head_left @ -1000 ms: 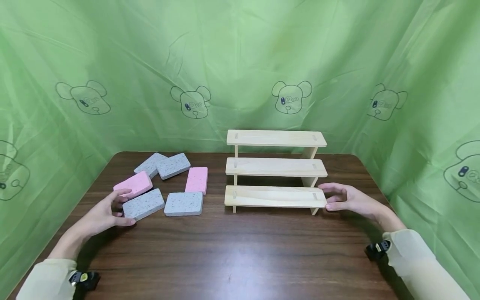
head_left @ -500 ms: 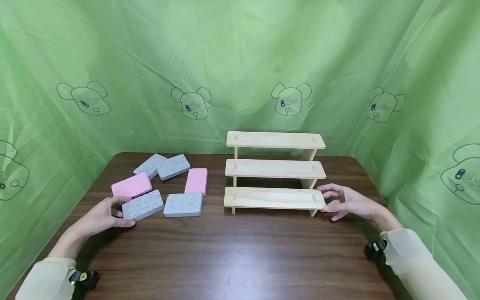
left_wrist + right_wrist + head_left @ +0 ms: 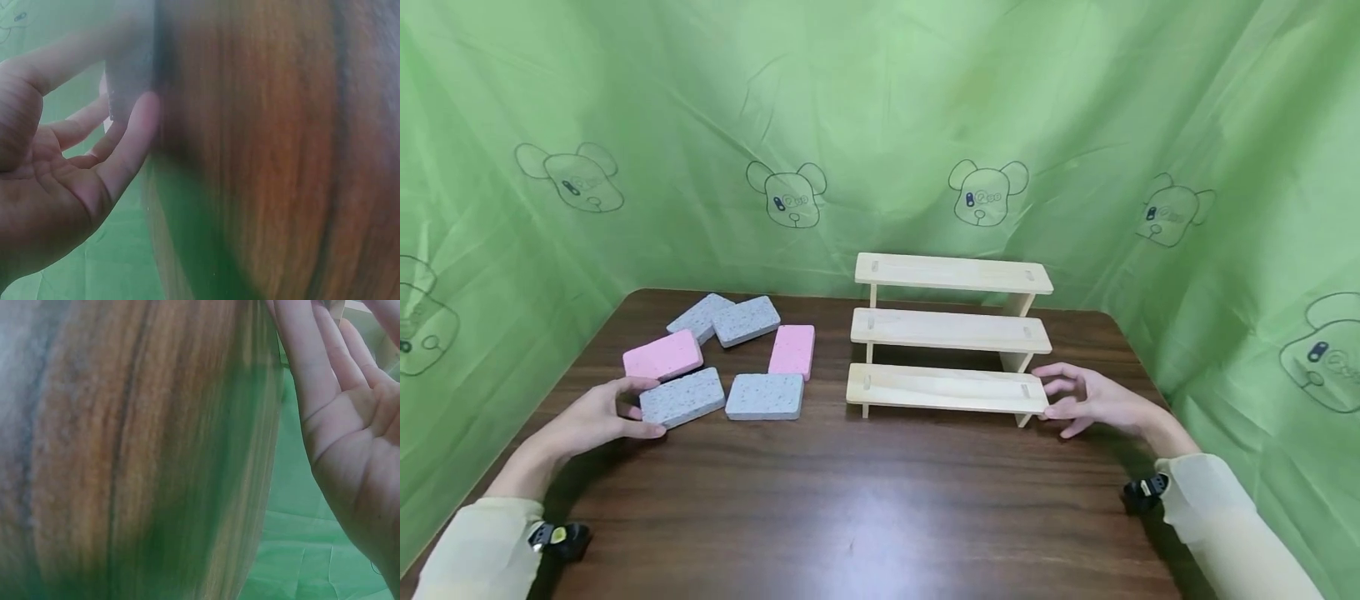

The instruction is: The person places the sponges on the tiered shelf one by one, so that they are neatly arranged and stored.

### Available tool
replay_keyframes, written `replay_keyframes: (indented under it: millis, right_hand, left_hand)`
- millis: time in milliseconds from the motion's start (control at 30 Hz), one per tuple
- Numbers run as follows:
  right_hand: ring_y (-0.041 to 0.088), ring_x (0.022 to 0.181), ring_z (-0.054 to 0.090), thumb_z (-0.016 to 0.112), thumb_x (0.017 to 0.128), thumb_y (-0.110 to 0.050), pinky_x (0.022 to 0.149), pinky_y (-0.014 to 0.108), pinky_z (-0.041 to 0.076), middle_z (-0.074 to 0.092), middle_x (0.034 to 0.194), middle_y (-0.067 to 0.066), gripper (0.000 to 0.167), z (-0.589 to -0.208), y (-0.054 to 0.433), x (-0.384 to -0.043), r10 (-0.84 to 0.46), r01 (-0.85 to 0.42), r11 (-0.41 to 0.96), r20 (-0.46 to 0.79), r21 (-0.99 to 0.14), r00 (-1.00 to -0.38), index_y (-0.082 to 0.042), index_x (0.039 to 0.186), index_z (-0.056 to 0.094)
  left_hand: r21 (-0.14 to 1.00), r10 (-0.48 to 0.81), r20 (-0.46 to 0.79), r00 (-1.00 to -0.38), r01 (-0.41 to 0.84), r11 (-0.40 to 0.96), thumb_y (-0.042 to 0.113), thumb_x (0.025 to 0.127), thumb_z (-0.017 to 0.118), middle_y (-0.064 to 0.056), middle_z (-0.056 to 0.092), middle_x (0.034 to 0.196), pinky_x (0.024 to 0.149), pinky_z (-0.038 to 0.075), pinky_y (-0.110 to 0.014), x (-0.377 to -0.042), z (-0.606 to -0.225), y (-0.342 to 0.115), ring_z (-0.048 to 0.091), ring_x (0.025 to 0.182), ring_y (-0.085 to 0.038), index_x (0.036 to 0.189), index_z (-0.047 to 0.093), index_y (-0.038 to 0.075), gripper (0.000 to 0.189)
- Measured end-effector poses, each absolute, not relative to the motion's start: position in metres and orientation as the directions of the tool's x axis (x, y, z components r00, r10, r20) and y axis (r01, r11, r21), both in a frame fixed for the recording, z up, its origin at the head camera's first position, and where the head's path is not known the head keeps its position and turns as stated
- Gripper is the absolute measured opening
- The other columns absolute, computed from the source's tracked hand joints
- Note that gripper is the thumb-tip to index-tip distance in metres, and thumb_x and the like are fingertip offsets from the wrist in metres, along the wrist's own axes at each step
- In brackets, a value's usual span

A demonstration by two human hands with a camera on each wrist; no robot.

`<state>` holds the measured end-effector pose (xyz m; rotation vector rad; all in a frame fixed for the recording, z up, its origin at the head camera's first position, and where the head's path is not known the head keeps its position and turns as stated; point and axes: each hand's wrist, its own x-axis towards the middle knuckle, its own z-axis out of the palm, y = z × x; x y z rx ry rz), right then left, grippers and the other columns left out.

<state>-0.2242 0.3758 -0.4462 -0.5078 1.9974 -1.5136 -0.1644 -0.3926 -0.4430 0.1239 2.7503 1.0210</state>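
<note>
My left hand (image 3: 598, 418) holds the left end of a speckled grey sponge (image 3: 683, 398), thumb at its near edge and fingers at the far side. In the left wrist view the grey sponge (image 3: 130, 69) shows dim and blurred between thumb and fingers. A pink sponge (image 3: 662, 356) lies just behind it. At the right, my right hand (image 3: 1093, 402) grips the right end of the lowest board of a three-tier wooden display stand (image 3: 947, 387), thumb at the front corner and index finger at the back. The right wrist view catches little beyond the palm (image 3: 362, 437) and fingers.
Right of the held one lie another grey sponge (image 3: 765, 397) and an upright-turned pink one (image 3: 792, 350). Two more grey sponges (image 3: 747, 321) overlap behind. All rest on a dark wooden table (image 3: 850, 492), with a green curtain (image 3: 880, 125) around its back and sides.
My left fingers have drawn back from the pink sponge toward the grey one. A lower finger of my right hand has spread out below the thumb. The head view has shifted slightly.
</note>
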Motion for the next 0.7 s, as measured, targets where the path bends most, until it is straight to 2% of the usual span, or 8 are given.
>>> replay_keyframes:
  millis: [267, 700]
  right_hand:
    - [0.041, 0.107, 0.067, 0.063, 0.097, 0.005, 0.074, 0.063, 0.056, 0.062, 0.129, 0.022, 0.062, -0.443, 0.379, -0.227, -0.607, 0.063, 0.296, -0.239, -0.953, -0.758, -0.005, 0.150, 0.033]
    - [0.036, 0.108, 0.068, 0.065, 0.097, 0.001, 0.075, 0.061, 0.057, 0.062, 0.129, 0.020, 0.062, -0.446, 0.380, -0.232, -0.603, 0.060, 0.309, -0.244, -0.949, -0.759, -0.007, 0.150, 0.033]
  left_hand:
    - [0.642, 0.148, -0.160, -0.976, 0.011, 0.766, 0.035, 0.079, 0.089, -0.015, 0.067, 0.106, 0.070, 0.049, -0.025, -0.167, -0.437, -0.393, 0.062, 0.093, -0.021, 0.145, 0.044, -0.002, 0.089]
    - [0.654, 0.146, -0.195, -0.970, -0.017, 0.757, 0.035, 0.080, 0.088, -0.015, 0.068, 0.104, 0.072, 0.049, -0.024, -0.174, -0.430, -0.393, 0.063, 0.092, -0.018, 0.147, 0.041, -0.001, 0.089]
